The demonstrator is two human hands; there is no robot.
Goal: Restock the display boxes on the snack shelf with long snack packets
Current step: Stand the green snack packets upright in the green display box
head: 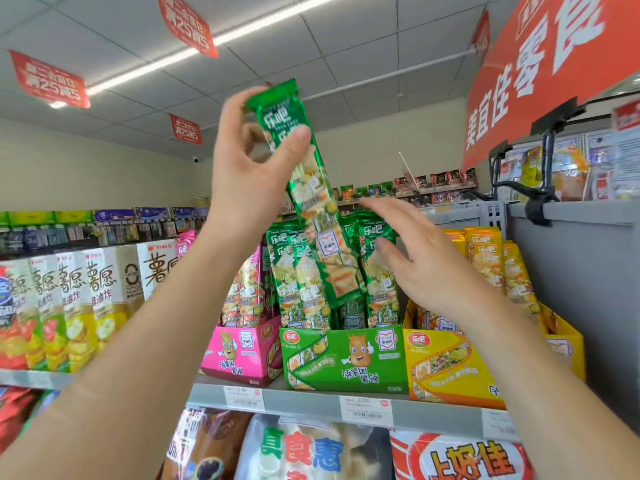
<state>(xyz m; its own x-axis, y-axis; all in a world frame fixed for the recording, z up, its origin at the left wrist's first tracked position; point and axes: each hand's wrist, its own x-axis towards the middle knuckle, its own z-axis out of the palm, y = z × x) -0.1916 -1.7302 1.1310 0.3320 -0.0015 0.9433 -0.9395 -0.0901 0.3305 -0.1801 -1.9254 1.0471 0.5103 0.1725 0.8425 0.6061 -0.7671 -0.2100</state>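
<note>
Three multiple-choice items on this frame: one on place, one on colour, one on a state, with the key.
1. The lower end of the green packet held by the left hand is:
A. on the floor
B. among the standing packets in the green box
C. below the shelf
2. The box right of the green one is:
A. blue
B. white
C. yellow
3. The right hand is:
A. open
B. gripping a packet
C. out of view
Key: 1 B, its tip lies between those packets; 2 C, the yellow box stands beside it; 3 A, its fingers are straight and grip nothing.
</note>
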